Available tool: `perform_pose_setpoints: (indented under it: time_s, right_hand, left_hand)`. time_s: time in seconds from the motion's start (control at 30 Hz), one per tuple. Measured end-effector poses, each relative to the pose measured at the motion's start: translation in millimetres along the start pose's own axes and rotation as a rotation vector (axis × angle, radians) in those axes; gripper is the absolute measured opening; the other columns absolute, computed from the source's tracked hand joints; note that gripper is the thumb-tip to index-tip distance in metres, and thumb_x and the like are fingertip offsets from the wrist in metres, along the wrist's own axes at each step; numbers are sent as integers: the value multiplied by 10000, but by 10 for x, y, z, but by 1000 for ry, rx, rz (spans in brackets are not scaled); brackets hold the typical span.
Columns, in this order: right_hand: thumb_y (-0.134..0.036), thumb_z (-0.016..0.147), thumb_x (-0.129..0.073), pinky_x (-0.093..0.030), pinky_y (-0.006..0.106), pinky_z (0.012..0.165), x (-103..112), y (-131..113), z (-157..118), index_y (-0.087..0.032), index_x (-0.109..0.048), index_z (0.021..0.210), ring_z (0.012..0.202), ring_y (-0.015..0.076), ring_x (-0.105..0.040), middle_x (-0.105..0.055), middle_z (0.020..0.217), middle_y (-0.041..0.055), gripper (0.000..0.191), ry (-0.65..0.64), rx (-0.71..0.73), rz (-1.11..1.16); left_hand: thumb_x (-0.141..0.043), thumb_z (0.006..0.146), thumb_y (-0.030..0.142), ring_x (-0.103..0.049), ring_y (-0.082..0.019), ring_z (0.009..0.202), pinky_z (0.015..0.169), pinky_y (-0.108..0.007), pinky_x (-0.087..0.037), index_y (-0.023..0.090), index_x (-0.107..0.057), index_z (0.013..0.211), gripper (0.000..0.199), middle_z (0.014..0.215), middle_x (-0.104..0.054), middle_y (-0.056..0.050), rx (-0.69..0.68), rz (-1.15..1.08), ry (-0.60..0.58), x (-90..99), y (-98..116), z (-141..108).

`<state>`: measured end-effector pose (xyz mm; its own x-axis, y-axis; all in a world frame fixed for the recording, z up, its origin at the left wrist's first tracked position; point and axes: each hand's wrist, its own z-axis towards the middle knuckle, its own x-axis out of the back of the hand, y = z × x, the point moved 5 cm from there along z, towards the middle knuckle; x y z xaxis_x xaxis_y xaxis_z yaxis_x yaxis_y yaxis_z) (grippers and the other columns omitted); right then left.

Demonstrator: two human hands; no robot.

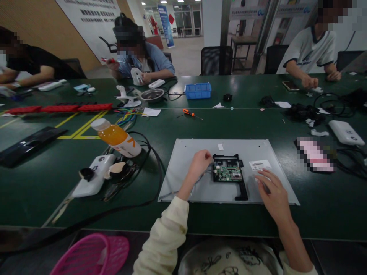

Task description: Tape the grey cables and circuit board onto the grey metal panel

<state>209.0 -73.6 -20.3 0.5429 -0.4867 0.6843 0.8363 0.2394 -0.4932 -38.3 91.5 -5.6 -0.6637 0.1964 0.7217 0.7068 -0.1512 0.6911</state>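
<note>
Judging by eye, we took the green circuit board (228,173) to be light, stiff and fragile, best held by its edges, clear of the small components. It lay within a black frame (243,189) near the middle of a grey panel (185,158); the frame looked like hard plastic, and its sides seemed the safer hold. The panel appeared thin, rigid and perhaps slippery, better supported at both its left and right edges. Our left hand (200,163) had its fingertips bunched at the frame's far left corner, but we could not tell whether they pinched anything. Our right hand (272,191) hung half curled near a white label (260,165) on the right; we could not tell what, if anything, it held. Beyond the panel's far edge lay an orange-handled screwdriver (189,113), with a blue basket (197,91) farther off.
</note>
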Motion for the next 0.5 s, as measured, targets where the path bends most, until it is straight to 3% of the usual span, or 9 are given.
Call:
perform_pose_setpoints:
  time_s: [0.23,0.5]
  right_hand:
    - [-241,924,-470,-457,495,1017,-25,-9,-9,-217,-649,1071,1207,247,-536,-631,1190,98,233,-16,17,-9]
    - [-241,921,-466,-454,510,1019,-23,-63,-6,-226,-647,1082,1222,260,-530,-634,1193,100,243,-8,22,-8]
  left_hand:
    - [-607,724,82,-614,-160,759,758,-279,-485,158,-639,737,84,788,-660,-31,-20,11,34,-6,55,-45]
    - [-643,739,122,-603,-150,753,747,-280,-493,140,-623,890,154,886,-634,-45,-4,-8,64,19,21,-70]
